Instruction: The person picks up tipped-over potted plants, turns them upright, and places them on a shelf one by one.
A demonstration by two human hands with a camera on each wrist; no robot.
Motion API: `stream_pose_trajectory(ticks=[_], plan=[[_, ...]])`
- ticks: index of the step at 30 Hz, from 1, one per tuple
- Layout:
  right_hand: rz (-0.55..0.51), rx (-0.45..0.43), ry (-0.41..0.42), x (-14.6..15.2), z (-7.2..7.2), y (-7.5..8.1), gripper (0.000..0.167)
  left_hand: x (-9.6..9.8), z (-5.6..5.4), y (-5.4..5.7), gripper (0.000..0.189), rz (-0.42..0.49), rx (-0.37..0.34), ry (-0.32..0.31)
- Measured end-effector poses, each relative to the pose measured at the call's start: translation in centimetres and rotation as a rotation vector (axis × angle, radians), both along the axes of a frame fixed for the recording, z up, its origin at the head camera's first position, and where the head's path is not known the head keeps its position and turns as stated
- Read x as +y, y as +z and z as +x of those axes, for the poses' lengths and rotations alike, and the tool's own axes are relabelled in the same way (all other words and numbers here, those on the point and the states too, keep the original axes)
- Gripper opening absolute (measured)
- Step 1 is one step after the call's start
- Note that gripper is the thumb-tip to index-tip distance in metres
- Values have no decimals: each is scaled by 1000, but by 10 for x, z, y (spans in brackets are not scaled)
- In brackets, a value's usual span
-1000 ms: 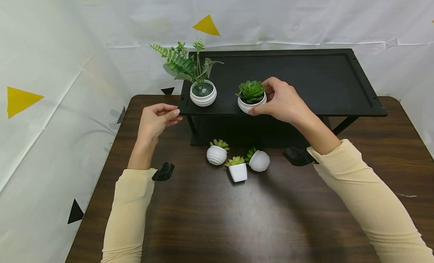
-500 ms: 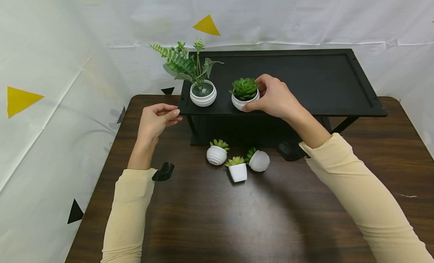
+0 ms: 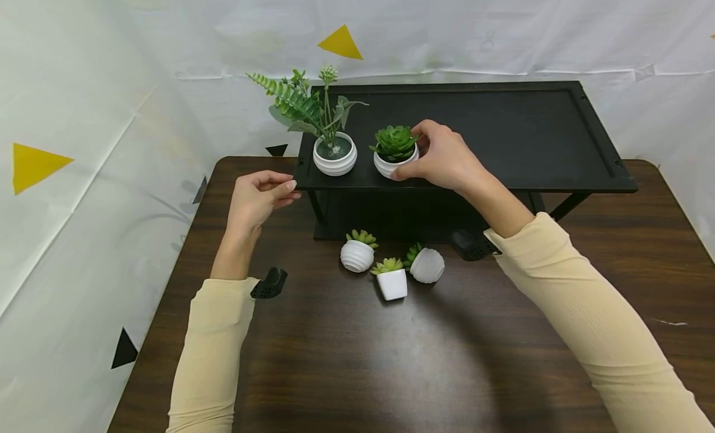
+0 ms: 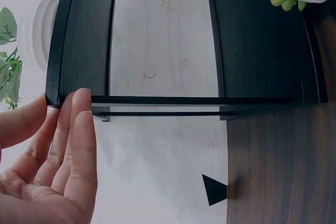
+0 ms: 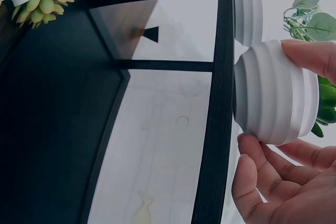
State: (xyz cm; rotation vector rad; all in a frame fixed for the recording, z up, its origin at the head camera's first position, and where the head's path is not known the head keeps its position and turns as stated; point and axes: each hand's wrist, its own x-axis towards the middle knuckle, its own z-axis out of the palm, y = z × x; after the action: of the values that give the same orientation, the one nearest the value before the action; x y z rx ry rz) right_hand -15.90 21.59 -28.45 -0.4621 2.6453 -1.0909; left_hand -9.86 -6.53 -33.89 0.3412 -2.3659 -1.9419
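A black two-tier shelf point(image 3: 491, 135) stands at the back of the table. My left hand point(image 3: 254, 197) pinches its front left corner, thumb on the top board and fingers under it, as the left wrist view point(image 4: 58, 156) shows. With thumb and fingers around its white ribbed pot, my right hand point(image 3: 449, 157) grips a green potted succulent point(image 3: 395, 144) at the top board's front edge. In the right wrist view the ribbed pot point(image 5: 273, 93) is upright, its base right at the board. To its left on the board stands a taller potted fern-like plant point(image 3: 335, 154).
On the table point(image 3: 335, 358) in front of the shelf lie three small succulents: one in a round ribbed pot point(image 3: 357, 256), one in a square white pot point(image 3: 393, 284), and one tipped over point(image 3: 427, 265). White sheeting point(image 3: 447, 36) hangs behind and at the left.
My right hand has moved left along the board's front edge with the potted succulent, closer to the taller plant. The left hand has stayed at the shelf corner.
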Motion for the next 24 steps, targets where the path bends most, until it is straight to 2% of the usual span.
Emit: stream_pose_trajectory(ticks=[24], plan=[[24,-52,23,-9,-8,-2,76,-1,-1,-2,24,1,11,-7]])
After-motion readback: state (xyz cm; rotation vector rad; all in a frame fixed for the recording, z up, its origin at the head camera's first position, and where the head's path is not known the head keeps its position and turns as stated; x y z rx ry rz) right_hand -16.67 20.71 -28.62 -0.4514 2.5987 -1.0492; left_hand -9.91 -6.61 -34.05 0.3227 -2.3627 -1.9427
